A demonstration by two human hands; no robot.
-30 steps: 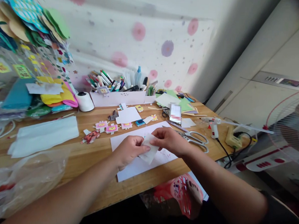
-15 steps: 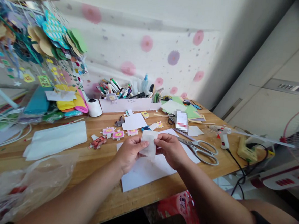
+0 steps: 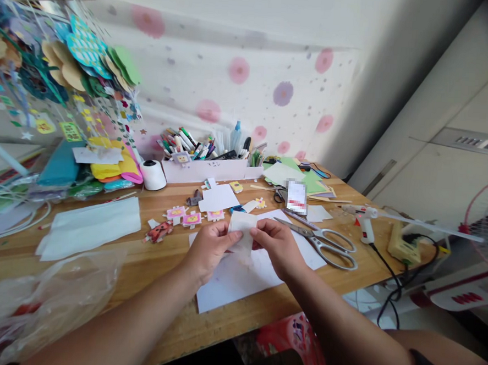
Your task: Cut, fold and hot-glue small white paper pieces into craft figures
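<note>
Between my two hands is a small, thin white piece of paper [image 3: 242, 224], held up over a larger white sheet [image 3: 229, 289] on the wooden table. My left hand [image 3: 211, 246] pinches its left side, thumb across the front. On the other side my right hand [image 3: 277, 245] grips the right edge between thumb and fingers. Large metal scissors [image 3: 325, 243] lie just right of my right hand, blades pointing towards it. Several pink paper cutouts [image 3: 192, 219] and a red one [image 3: 161, 231] lie beyond my left hand.
A hot glue gun [image 3: 363, 220] stands at the right with its cord hanging down. Pens fill a white box [image 3: 205, 170] at the back, beside a thread spool [image 3: 153, 175]. A clear plastic bag [image 3: 54, 303] and folded pale sheets [image 3: 92, 227] lie on the left.
The small paper has tilted slightly between my fingers, and my right hand has shifted a little, showing more of the scissor blades. Both hands keep their hold.
</note>
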